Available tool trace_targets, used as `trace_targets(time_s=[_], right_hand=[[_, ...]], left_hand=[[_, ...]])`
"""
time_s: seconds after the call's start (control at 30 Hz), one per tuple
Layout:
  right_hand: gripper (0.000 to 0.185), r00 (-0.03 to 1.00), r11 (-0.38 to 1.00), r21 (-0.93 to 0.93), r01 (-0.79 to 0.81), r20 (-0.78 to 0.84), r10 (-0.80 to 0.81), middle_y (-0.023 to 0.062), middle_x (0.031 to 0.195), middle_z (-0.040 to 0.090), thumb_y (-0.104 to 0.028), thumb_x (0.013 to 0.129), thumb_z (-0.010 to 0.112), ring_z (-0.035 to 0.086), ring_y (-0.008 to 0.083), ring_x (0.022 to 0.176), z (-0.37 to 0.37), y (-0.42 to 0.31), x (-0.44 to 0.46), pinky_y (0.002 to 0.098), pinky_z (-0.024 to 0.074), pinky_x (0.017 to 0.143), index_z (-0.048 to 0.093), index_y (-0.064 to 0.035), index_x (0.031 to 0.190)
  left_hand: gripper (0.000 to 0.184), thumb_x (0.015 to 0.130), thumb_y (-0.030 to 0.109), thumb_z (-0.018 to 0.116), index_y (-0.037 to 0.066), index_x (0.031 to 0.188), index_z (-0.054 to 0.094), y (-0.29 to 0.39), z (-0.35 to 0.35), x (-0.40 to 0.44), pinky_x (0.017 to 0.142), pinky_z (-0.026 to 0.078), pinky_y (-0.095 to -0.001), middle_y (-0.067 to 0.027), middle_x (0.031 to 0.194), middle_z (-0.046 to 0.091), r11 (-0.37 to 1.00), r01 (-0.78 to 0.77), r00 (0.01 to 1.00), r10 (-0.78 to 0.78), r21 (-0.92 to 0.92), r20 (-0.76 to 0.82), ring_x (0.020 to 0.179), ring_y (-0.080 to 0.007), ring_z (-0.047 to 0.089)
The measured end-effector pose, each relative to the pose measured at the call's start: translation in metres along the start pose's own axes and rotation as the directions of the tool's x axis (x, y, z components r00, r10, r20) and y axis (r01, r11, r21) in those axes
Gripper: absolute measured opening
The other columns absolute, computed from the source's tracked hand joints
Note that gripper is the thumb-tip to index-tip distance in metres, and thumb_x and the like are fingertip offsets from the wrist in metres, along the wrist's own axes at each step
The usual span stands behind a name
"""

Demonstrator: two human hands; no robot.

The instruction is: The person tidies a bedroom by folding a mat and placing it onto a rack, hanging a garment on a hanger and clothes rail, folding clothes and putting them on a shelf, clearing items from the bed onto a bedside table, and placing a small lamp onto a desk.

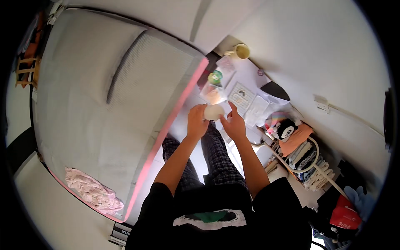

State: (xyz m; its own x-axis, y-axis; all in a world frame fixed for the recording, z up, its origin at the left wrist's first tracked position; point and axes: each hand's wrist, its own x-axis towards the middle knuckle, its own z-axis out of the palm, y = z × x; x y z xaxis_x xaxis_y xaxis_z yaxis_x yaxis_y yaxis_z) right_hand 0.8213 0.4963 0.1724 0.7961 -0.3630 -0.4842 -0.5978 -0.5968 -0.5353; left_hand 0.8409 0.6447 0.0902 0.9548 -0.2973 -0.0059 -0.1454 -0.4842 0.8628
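My left hand (196,121) is closed around the left side of a round, whitish object (214,112), whose kind I cannot make out. My right hand (234,123) is at the object's right edge, its thumb close to or touching it and its index finger raised apart. Just beyond the object, a translucent container (214,95) with peach-coloured contents stands near the desk edge. A green figure or packet (215,77) is behind it. To the right, a white gridded tray (241,96) lies beside a pale sheet (256,110) on the white desk (249,75).
A yellow mug (241,51) stands at the desk's back corner. On the left is a bed enclosed by a net with a pink edge (168,122). A metal-framed chair (313,166) and stacked clothes (306,160) stand on the right. My legs are below the hands.
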Motion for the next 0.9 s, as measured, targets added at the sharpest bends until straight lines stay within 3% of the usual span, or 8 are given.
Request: trace_targets(time_s=[0.13,0.2,0.3,0.37,0.47,0.6,0.8,0.9], right_hand=[[0.064,0.986,0.984,-0.119,0.134,-0.088,-0.145,0.0183,0.086,0.061,-0.037,0.07,0.065,0.06,0.0364,0.078,-0.038,0.028,0.022,0.0422,0.0468,0.066,0.039,-0.0073,0.12],[0.061,0.995,0.976,-0.201,-0.085,0.038,0.094,0.0201,0.097,0.06,-0.039,0.07,0.065,0.058,0.0378,0.087,-0.062,0.039,0.043,0.0436,0.0466,0.072,0.041,-0.0067,0.116],[0.062,0.976,0.969,-0.234,-0.078,-0.217,0.026,0.0183,0.096,0.059,-0.041,0.07,0.064,0.059,0.036,0.085,-0.074,0.075,0.083,0.0438,0.0466,0.071,0.039,-0.0109,0.117],[0.061,0.972,0.952,-0.289,-0.099,-0.233,0.031,0.0183,0.096,0.058,-0.04,0.071,0.064,0.059,0.0361,0.086,-0.081,0.086,0.115,0.0438,0.0475,0.07,0.038,-0.0113,0.119],[0.06,0.979,0.895,-0.411,-0.176,-0.171,0.114,0.0181,0.097,0.057,-0.037,0.072,0.065,0.06,0.0349,0.086,-0.078,0.098,0.159,0.0432,0.0486,0.07,0.036,-0.0123,0.119],[0.059,0.988,0.881,-0.459,-0.116,-0.145,0.055,0.0178,0.101,0.055,-0.034,0.074,0.065,0.06,0.0334,0.087,-0.062,0.118,0.198,0.0423,0.0497,0.07,0.034,-0.0134,0.119],[0.073,0.98,0.843,-0.5,-0.198,-0.103,0.169,0.0187,0.104,0.054,-0.041,0.072,0.066,0.06,0.0341,0.087,-0.048,0.124,0.204,0.0428,0.0499,0.069,0.028,-0.0135,0.128],[0.075,0.99,0.817,-0.559,-0.143,-0.08,0.119,0.0166,0.106,0.052,-0.04,0.073,0.066,0.061,0.0309,0.085,-0.055,0.121,0.194,0.04,0.0503,0.065,0.025,-0.0109,0.129]], left_hand=[[0.058,0.063,0.002,0.062,0.008,0.119,0.046,0.045,0.063,0.024,0.088,0.035,-0.0411,-0.0125,0.109,0.05,0.996,0.01,0.989,-0.023,0.092,0.146,0.105,-0.0314,0.044],[0.068,0.062,0.005,0.068,0.012,0.125,0.041,0.055,0.09,0.03,0.09,0.034,-0.0412,-0.0117,0.117,0.046,0.995,0.031,0.99,-0.043,0.094,0.134,0.108,-0.0305,0.044],[0.078,0.065,0.009,0.069,0.012,0.133,0.03,0.081,0.107,0.031,0.095,0.032,-0.0417,-0.0144,0.127,0.037,0.948,0.179,0.971,-0.213,0.261,0.105,0.115,-0.0324,0.038],[0.082,0.066,0.012,0.067,0.01,0.136,0.023,0.077,0.113,0.026,0.1,0.028,-0.0433,-0.0207,0.133,0.027,0.911,0.305,0.925,-0.353,0.278,0.142,0.121,-0.0387,0.028],[0.071,0.069,0.006,0.061,0.008,0.133,0.029,0.065,0.101,0.008,0.099,0.03,-0.0419,-0.0207,0.129,0.033,0.904,0.326,0.928,-0.362,0.276,0.091,0.118,-0.0372,0.034],[0.065,0.07,0.001,0.052,0.002,0.131,0.03,0.029,0.075,-0.037,0.1,0.027,-0.0433,-0.0258,0.127,0.033,0.913,0.351,0.929,-0.367,0.208,0.043,0.117,-0.0413,0.032],[0.06,0.069,-0.001,0.054,-0.003,0.125,0.032,0.008,0.065,-0.062,0.098,0.03,-0.043,-0.0246,0.12,0.039,0.903,0.385,0.923,-0.382,0.192,-0.054,0.113,-0.0393,0.036],[0.06,0.069,-0.001,0.053,-0.003,0.125,0.033,0.009,0.066,-0.059,0.098,0.03,-0.0435,-0.0246,0.12,0.039,0.899,0.392,0.919,-0.393,0.195,-0.035,0.114,-0.039,0.036]])
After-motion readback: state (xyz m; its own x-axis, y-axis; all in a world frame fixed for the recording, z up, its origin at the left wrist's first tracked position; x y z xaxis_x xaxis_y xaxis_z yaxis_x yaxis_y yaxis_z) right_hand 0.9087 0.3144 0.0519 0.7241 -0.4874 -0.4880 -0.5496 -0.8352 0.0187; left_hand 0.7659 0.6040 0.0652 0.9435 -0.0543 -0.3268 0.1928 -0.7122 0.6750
